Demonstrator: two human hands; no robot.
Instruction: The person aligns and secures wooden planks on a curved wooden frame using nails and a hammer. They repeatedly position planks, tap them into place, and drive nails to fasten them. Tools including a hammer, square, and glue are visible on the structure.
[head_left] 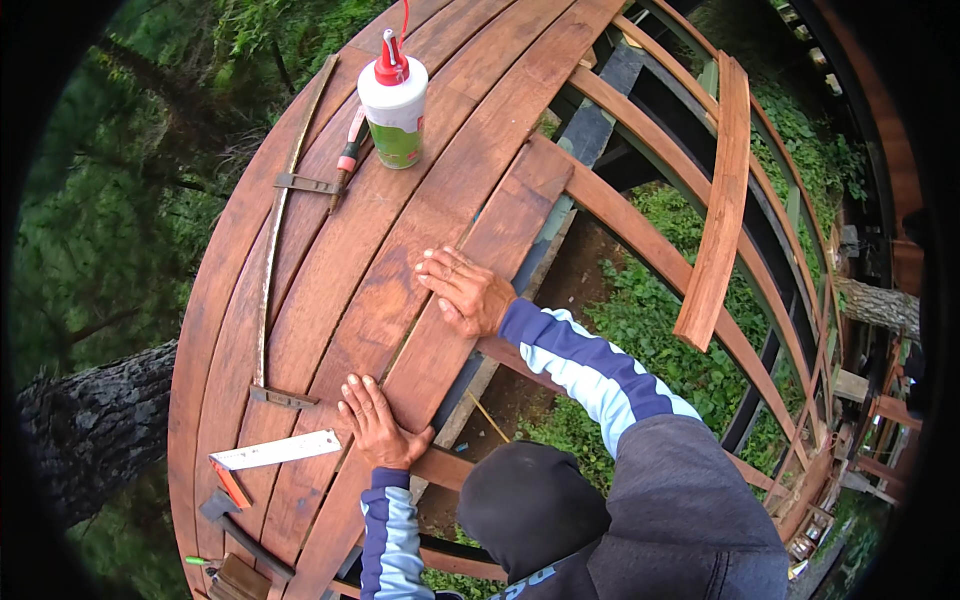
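Note:
My left hand (378, 424) lies palm down on the reddish-brown deck boards, its fingers stretched across a seam. Further up, my right hand (466, 291) also rests flat, fingers forward over the joint between two boards. Beneath both palms runs a deck board (440, 345) along the edge of the decking; neither hand holds a tool. Beyond my right hand stands a white glue bottle (392, 110) with a red cap and green label. To the left of it a long bar clamp (270, 270) lies on the boards, its red-and-black handle beside the bottle.
A try square (280, 451) with an orange stock and a hammer (262, 543) lie at the lower left. One loose plank (722, 200) rests across curved joists (640, 230) on the right, with gaps over plants. A tree trunk (100, 430) stands beyond the left edge.

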